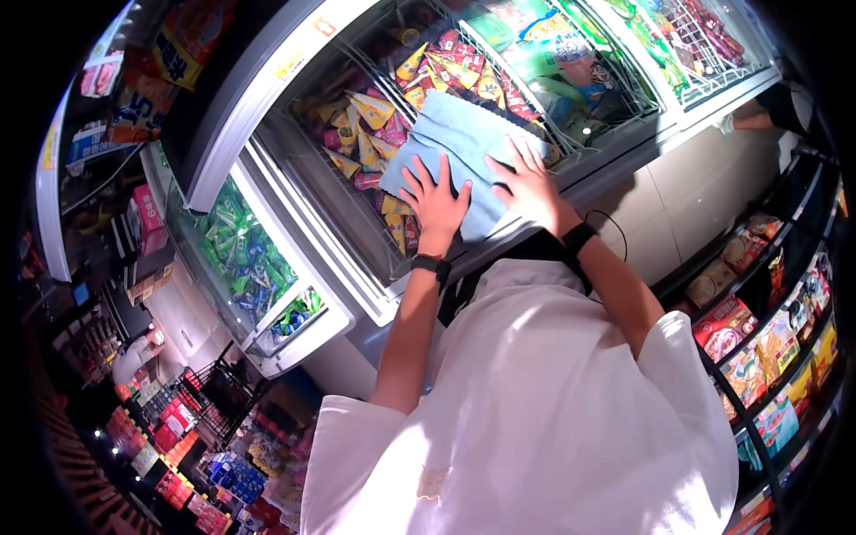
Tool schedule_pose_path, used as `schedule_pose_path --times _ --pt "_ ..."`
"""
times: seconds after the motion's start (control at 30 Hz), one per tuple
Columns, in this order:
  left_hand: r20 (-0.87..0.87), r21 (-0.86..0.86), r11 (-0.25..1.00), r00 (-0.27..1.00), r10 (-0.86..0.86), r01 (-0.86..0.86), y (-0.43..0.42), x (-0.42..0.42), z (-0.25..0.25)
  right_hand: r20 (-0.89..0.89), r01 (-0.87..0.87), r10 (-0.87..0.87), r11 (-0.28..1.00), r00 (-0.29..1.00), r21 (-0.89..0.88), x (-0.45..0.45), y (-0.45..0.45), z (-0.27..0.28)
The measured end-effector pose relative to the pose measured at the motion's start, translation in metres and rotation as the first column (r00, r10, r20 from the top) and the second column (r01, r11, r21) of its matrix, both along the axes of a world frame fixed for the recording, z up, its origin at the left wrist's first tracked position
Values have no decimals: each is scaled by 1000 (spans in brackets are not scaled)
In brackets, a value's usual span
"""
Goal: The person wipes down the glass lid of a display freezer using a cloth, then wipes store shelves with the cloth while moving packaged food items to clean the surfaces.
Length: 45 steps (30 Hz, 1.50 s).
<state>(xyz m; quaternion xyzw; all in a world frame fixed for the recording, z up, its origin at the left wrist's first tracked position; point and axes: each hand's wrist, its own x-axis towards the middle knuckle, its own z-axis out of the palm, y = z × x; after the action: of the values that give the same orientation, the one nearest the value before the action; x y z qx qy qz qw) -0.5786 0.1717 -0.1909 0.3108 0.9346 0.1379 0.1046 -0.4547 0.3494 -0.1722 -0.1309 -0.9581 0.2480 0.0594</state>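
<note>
A light blue cloth [455, 134] lies spread over the glass of a chest freezer [294, 201], partly hiding the cone-shaped ice creams [352, 134] below. My left hand [437, 207] rests on the cloth's lower left part with its fingers spread. On the cloth's right side lies my right hand [528, 185], its fingers apart too. Neither hand grips the cloth. Both wrists wear black bands.
A second freezer [308, 343] with green and blue packs stands at the left. Shelves of boxed goods [727, 328] line the right. A shopping cart [218, 397] is at lower left. Other people [135, 357] show at the left and upper right.
</note>
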Motion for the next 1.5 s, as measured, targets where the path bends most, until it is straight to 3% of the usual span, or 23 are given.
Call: schedule_pose_path --times 0.2,0.3,0.4,0.67,0.73,0.8,0.9,1.0,1.07,1.17,1.2,1.23,1.3,1.33,1.37,1.4,1.43,1.5 --pt "5 22 1000 1000 -18 18 -22 16 -3 68 -43 42 999 997 19 3 -14 -1" --pt "0 34 999 1000 -2 2 -34 34 -11 166 -156 160 987 973 -39 -8 -21 3" --pt "-37 -7 1000 999 -6 5 -36 41 -11 50 -206 210 976 976 -75 -15 -36 -4" --pt "46 132 991 999 6 -12 -34 41 0 -61 -347 342 931 938 -113 -32 -53 -20" --pt "80 163 986 997 18 -30 -27 38 1 -73 -345 337 911 939 -225 -31 -50 -17" --pt "166 138 988 982 -88 65 -19 34 2 -72 -329 326 871 943 -364 -26 -44 -9" --pt "38 173 965 977 -208 199 9 43 5 39 -249 319 806 947 -537 -10 -12 10" --pt "-5 60 943 945 -328 328 51 61 0 58 -205 291 789 955 -580 9 26 8" --pt "-172 -118 875 858 -484 470 85 81 -15 70 -235 295 865 953 -444 28 56 5" --pt "-244 -212 800 763 -599 561 162 115 -11 -12 -28 25 828 1000 -561 68 105 -15" --pt "-254 -231 779 737 -626 582 194 129 -9 -193 -95 23 924 981 -371 81 122 -47" --pt "-259 -256 758 713 -651 600 220 142 -12 -183 -83 65 993 981 -90 95 150 -35" --pt "-263 -282 730 682 -683 622 277 168 -17 -236 16 26 984 971 175 121 208 17" --pt "-284 -14 793 758 -588 609 312 179 -21 -311 107 -57 984 949 146 131 230 30" --pt "-267 256 793 828 -492 554 343 190 -23 -392 220 -237 971 889 -88 137 251 24" --pt "-293 358 764 842 -454 537 372 200 -3 -368 264 -287 958 884 -113 151 277 46" --pt "-318 454 722 852 -416 522 400 209 16 -372 349 -375 927 849 -137 160 300 56" --pt "-432 325 745 792 -431 583 444 224 22 -364 509 -524 848 770 -145 180 337 65"
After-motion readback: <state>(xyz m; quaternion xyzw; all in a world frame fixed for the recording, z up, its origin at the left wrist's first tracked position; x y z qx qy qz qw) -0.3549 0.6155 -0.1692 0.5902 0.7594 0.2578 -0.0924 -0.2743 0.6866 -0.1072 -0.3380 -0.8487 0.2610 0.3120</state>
